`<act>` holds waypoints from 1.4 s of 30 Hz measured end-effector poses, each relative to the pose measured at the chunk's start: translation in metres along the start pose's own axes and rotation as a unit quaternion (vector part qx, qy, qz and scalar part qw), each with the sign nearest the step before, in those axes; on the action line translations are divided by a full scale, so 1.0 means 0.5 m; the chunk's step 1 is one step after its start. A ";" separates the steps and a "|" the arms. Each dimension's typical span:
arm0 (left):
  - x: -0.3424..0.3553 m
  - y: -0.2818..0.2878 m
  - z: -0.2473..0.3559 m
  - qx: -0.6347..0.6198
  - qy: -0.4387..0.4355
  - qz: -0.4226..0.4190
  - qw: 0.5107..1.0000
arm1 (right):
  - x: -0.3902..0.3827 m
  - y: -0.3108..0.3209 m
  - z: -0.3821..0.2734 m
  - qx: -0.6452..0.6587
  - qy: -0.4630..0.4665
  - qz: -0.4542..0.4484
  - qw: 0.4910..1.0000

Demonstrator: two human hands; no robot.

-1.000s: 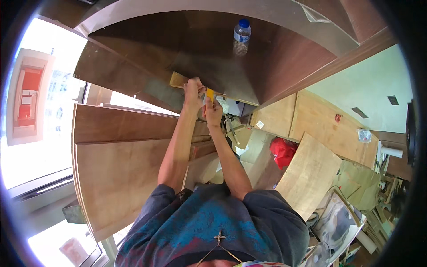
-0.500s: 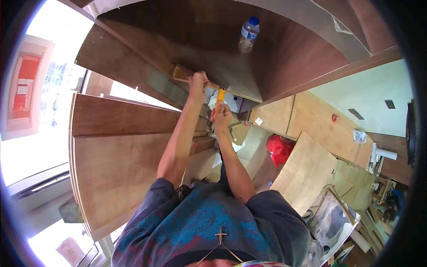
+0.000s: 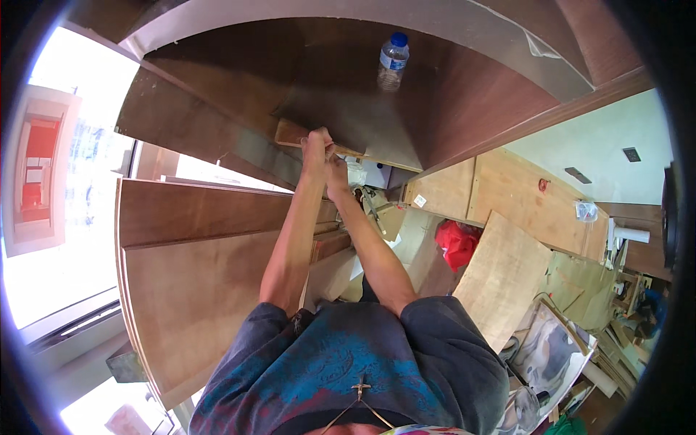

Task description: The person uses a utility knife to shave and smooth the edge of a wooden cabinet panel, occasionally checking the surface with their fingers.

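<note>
My left hand (image 3: 317,141) is closed over a short wooden strip (image 3: 291,133) at the near edge of a dark brown wooden shelf (image 3: 341,94). Just below and right of it, nearly touching, my right hand (image 3: 336,175) is closed. Its fingers are mostly turned away, and whatever it grips is hidden behind the hand. Farther back on the shelf a clear plastic bottle (image 3: 392,65) with a blue cap stands upright.
Left of my arms stands a large wooden panel (image 3: 188,290), beside a bright window. To the right are a red plastic bag (image 3: 457,243), a leaning plywood board (image 3: 500,279) and a plywood cabinet front (image 3: 507,188). Wood scraps (image 3: 616,355) lie at the far right.
My right hand has moved up and left, close to my left hand. The yellow-handled tool seen in it before no longer shows. The whole view has shifted slightly.
</note>
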State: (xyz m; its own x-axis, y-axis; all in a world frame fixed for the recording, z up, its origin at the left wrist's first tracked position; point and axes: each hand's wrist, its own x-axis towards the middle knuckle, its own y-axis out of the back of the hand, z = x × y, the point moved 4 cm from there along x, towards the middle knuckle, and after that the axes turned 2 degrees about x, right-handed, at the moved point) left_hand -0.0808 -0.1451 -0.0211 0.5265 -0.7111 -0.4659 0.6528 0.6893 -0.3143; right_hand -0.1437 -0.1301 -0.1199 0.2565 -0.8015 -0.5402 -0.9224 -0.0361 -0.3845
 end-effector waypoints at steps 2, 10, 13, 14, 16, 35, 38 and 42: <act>-0.004 0.014 0.007 -0.002 0.009 0.017 1.000 | -0.025 -0.006 -0.008 -0.047 0.019 0.011 0.999; -0.018 0.009 0.023 -0.007 0.015 -0.002 1.000 | -0.103 0.032 -0.045 0.023 0.077 -0.004 0.997; -0.011 0.010 0.022 -0.002 0.022 -0.025 0.999 | -0.115 0.049 -0.034 0.038 0.108 -0.026 0.993; -0.010 0.017 0.017 -0.008 0.016 -0.018 1.000 | -0.128 0.063 -0.028 0.035 0.107 -0.011 0.994; -0.003 0.028 0.011 -0.020 0.004 -0.004 1.000 | -0.149 0.091 -0.023 0.029 0.105 0.018 0.994; -0.003 0.014 0.010 0.009 0.029 0.020 0.999 | -0.044 -0.008 -0.058 -0.078 0.116 -0.019 0.990; -0.011 0.014 0.023 0.009 0.028 0.025 0.999 | -0.066 -0.002 -0.056 -0.038 0.101 -0.002 0.994; -0.013 0.019 0.022 -0.018 0.014 -0.020 1.000 | -0.100 0.030 -0.045 -0.007 0.100 0.004 0.995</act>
State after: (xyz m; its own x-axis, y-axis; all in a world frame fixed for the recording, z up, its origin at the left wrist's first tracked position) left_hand -0.0720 -0.1357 -0.0120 0.4845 -0.7339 -0.4760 0.6526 0.6656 -0.3621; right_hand -0.1769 -0.1038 -0.0816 0.1877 -0.9043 -0.3834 -0.9283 -0.0358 -0.3701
